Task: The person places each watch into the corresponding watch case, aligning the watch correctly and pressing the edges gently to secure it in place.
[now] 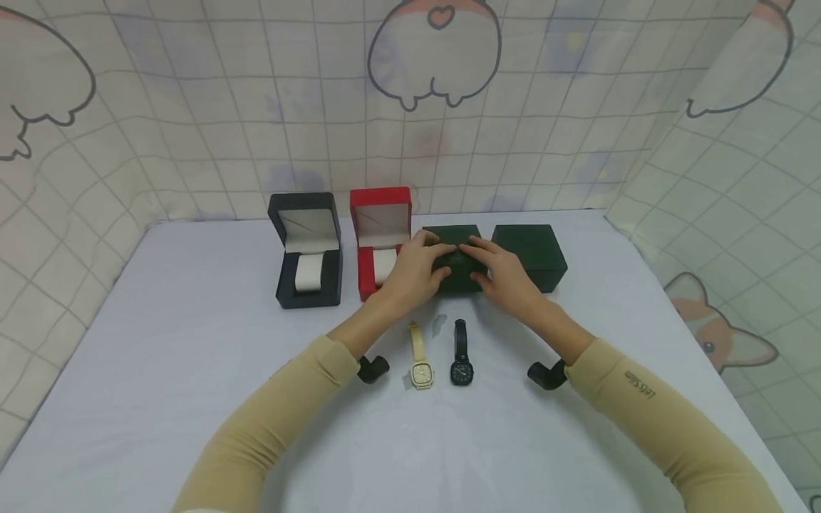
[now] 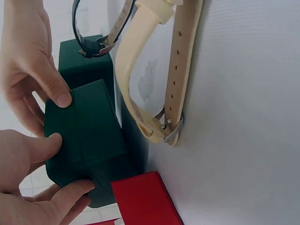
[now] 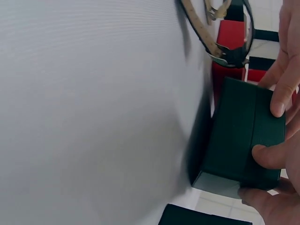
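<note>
Both hands are at a closed green watch box (image 1: 458, 281) near the back of the table. My left hand (image 1: 410, 274) grips its left side, thumb on the front face and fingers over the lid. From the right, my right hand (image 1: 507, 278) grips the same box, its thumb (image 3: 269, 155) on the front near the lid seam. In the left wrist view the box (image 2: 89, 131) shows its seam as a thin line, with the lid down. In front of it lie a cream-strapped watch (image 1: 421, 374) and a black watch (image 1: 461, 372).
A second closed green box (image 1: 529, 249) stands to the right. On the left are an opened red watch box (image 1: 367, 274) and an opened black watch box (image 1: 331, 281), each with a white cushion. A patterned curtain (image 1: 333, 107) hangs behind the white-covered table (image 1: 192, 306).
</note>
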